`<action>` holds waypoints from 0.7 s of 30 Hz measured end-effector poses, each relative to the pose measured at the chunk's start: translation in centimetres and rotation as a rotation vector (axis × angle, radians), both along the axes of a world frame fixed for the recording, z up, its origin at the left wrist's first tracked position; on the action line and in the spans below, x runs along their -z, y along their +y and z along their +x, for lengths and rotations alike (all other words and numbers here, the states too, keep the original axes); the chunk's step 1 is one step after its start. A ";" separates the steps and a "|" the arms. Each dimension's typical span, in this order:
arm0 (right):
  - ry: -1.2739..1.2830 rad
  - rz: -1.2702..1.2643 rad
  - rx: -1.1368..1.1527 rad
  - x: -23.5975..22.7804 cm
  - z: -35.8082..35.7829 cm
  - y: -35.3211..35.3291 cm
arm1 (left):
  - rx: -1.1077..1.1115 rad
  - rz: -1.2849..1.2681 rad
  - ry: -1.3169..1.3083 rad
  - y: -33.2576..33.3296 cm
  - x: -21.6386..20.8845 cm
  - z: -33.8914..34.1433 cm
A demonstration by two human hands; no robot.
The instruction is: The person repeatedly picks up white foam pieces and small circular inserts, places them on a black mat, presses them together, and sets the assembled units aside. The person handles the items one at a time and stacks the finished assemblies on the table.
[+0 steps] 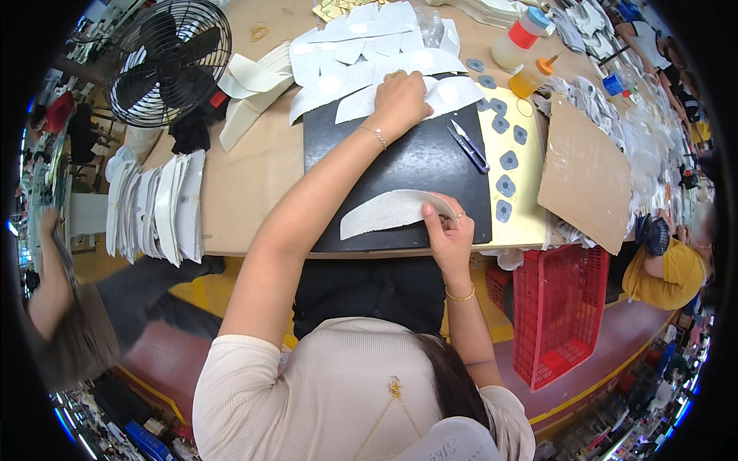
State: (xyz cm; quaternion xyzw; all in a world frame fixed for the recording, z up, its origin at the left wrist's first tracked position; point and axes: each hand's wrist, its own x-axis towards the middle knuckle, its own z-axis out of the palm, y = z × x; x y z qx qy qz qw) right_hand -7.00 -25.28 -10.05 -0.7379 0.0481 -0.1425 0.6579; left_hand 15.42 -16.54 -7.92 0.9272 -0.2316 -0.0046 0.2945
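Observation:
Near the front edge of a black mat (369,173), my right hand (450,234) pinches the right end of a curved, off-white fabric-like piece (388,213) between thumb and fingers. Farther away, my left hand (401,100) rests with curled fingers on a similar curved white piece (455,94), which has a smooth white patch. Its fingertips are hidden, and I cannot tell what lies under them. More patched white pieces (330,83) overlap just beyond it. Thread snips (467,146) with a dark handle lie on the mat, right of my left hand.
Grey rounded patches (508,160) line a yellow sheet (523,207) on the right. Beyond stand two bottles, one red-banded (516,42) and one orange-capped (532,77). Cardboard (584,177) covers piled pieces. Left are a black fan (169,61) and stacked pieces (157,207). A red crate (561,315) stands below right.

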 end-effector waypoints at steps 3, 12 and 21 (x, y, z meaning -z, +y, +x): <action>-0.004 -0.016 -0.020 0.0 0.1 0.1 | -0.047 -0.144 0.016 -0.5 -0.2 -0.1; 0.064 0.140 -0.152 -0.8 -1.1 -0.2 | 0.268 -0.460 -0.411 -0.9 -12.2 -5.5; 0.212 -0.075 -0.502 -7.1 -5.7 1.0 | -0.067 -0.655 0.695 13.1 -5.3 -15.2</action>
